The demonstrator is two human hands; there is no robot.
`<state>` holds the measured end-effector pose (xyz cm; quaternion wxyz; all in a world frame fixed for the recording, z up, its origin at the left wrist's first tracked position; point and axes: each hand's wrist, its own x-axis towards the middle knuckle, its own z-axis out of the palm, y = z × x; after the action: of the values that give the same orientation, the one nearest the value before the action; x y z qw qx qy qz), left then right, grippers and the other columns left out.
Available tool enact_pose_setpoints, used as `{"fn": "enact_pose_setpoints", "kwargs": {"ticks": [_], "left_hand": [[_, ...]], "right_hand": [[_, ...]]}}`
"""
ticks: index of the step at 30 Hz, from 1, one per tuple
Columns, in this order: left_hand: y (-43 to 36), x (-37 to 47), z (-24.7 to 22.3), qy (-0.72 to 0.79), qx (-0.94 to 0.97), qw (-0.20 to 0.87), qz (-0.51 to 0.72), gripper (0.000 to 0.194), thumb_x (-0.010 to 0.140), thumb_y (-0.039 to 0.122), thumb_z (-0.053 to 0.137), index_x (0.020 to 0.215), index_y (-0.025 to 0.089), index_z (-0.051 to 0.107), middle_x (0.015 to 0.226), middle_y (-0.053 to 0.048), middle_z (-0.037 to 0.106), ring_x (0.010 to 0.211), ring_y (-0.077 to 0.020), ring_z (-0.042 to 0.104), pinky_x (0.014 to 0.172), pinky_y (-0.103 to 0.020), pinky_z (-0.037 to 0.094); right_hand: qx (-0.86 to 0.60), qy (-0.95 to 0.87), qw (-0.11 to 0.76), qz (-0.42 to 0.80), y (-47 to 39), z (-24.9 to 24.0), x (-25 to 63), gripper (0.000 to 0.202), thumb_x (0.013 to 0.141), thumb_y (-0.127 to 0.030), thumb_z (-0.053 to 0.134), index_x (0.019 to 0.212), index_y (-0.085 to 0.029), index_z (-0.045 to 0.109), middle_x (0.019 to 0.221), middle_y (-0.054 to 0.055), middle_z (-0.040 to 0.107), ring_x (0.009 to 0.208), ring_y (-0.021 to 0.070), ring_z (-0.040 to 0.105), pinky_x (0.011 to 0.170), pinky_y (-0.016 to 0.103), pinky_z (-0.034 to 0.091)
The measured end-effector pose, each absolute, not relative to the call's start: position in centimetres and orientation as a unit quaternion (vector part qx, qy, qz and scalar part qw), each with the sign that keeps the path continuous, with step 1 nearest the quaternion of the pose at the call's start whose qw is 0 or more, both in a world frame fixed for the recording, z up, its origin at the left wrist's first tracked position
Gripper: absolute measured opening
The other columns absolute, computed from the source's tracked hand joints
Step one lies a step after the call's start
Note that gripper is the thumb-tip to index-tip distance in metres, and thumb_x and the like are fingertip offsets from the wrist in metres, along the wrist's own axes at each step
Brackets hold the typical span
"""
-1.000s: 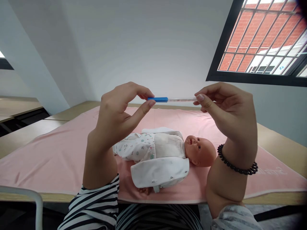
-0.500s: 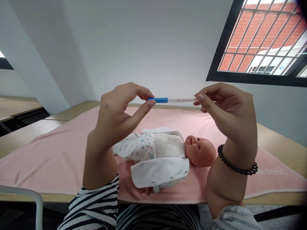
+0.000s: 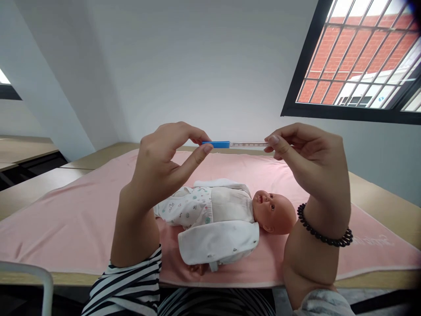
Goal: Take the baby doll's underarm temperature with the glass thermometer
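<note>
Here, left hand (image 3: 164,160) pinching the blue end of a slim thermometer (image 3: 235,144), right hand (image 3: 311,158) pinching its clear end, 1 doll (image 3: 230,205) lying below on a pink blanket (image 3: 82,219)

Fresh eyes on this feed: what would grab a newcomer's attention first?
Probably the blue-ended clear rod, held nearly level between the left hand and right hand at mid-picture. Lower in view, the doll lies on the pink cloth, head toward picture right. The barred window at upper right stands out too.
</note>
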<state>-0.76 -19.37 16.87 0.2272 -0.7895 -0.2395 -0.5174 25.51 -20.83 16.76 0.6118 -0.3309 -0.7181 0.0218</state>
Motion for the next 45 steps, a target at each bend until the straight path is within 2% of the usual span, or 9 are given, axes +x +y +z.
{"fn": "enact_pose_setpoints", "kwargs": {"ticks": [15,26,40,45], "left_hand": [[-19.4,-0.85,16.76,-0.265,-0.792,0.226,-0.502,0.021,0.105,0.042,0.047,0.096,0.031,0.062,0.09,0.003,0.073,0.086,-0.0183,0.069,0.075,-0.04,0.057],[-19.42,-0.93,16.82,-0.269,-0.795,0.225,-0.496,0.019,0.103,0.043,0.049,0.104,0.033,0.065,0.093,0.002,0.073,0.091,-0.0204,0.071,0.079,-0.042,0.058],[-19.5,-0.93,16.9,-0.277,-0.793,0.23,-0.491,0.016,0.104,0.039,0.05,0.104,0.033,0.065,0.097,0.002,0.072,0.093,-0.0192,0.07,0.08,-0.043,0.058],[-19.42,-0.99,16.88,-0.275,-0.792,0.238,-0.49,0.019,0.104,0.041,0.048,0.107,0.033,0.065,0.098,0.0,0.073,0.095,-0.0215,0.07,0.079,-0.044,0.057]], "right_hand": [[-0.333,-0.72,0.609,0.029,-21.09,16.78,25.31,0.008,0.092,-0.028,0.07,0.084,-0.027,0.072,0.074,0.0,0.067,0.069,0.0177,0.065,0.061,0.034,0.051],[-0.343,-0.716,0.609,0.005,-21.15,16.81,25.19,0.013,0.091,-0.039,0.071,0.083,-0.028,0.071,0.078,0.002,0.069,0.074,0.0218,0.067,0.062,0.038,0.054],[-0.342,-0.722,0.602,0.011,-21.05,16.72,25.3,0.013,0.09,-0.04,0.071,0.085,-0.029,0.07,0.083,0.003,0.07,0.076,0.0226,0.065,0.062,0.038,0.051],[-0.337,-0.721,0.605,0.012,-21.03,16.73,25.29,0.01,0.089,-0.038,0.072,0.085,-0.029,0.07,0.084,0.002,0.069,0.076,0.0217,0.065,0.061,0.038,0.05]]}}
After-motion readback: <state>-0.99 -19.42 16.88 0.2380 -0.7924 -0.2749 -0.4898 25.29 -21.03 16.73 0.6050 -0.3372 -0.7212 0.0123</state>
